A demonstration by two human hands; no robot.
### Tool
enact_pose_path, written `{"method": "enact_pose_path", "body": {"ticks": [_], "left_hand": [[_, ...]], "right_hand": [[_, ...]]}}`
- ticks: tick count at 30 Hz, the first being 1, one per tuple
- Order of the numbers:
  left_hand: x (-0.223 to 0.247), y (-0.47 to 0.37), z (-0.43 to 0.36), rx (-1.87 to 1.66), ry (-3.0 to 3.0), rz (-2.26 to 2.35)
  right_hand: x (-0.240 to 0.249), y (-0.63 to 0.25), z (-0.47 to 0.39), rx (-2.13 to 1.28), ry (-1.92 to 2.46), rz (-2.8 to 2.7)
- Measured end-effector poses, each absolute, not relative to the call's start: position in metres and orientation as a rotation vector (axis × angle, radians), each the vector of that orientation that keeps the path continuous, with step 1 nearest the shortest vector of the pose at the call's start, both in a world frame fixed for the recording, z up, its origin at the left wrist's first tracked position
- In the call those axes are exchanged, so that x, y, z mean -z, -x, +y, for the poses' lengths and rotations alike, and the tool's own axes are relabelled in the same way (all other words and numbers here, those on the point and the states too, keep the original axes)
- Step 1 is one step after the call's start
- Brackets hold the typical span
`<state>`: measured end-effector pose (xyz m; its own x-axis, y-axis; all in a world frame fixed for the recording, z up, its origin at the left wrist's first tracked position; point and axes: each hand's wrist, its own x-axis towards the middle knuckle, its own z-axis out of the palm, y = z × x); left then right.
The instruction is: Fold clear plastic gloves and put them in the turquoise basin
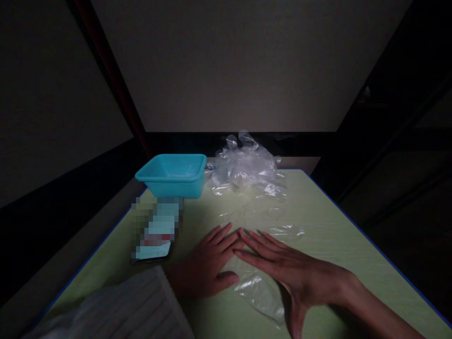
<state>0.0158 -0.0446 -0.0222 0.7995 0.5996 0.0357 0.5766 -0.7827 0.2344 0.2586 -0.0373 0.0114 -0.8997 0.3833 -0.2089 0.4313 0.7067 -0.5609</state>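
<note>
Flat on the table, my left hand (208, 266) has its fingers stretched out, with the fingertips meeting those of my right hand. My right hand (293, 273) is spread too, its thumb pointing toward me. Both press on a clear disposable plastic glove (259, 296) lying on the tabletop. Part of the glove shows between the hands and part beyond the fingertips; the rest is covered or too transparent to trace. A heaped pile of clear plastic gloves (247, 165) sits at the table's far end.
A blue plastic basin (171, 178) stands at the far left of the light green table (339, 245), which has a blue edge. Nearer lies a phone (160, 230) with a lit, blurred-out screen. A pale panel (229, 66) rises behind the table.
</note>
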Motion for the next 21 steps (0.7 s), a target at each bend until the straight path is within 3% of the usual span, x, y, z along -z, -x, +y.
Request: {"method": "enact_pose_path", "body": {"ticks": [13, 21], "left_hand": [[0.023, -0.016, -0.043, -0.316, -2.772, 0.841], [0.006, 0.009, -0.065, -0.959, -2.748, 0.941]], "right_hand": [[-0.025, -0.253, -0.034, 0.967, -0.726, 3.055], [-0.018, -0.252, -0.047, 0.923, -0.687, 3.147]]}}
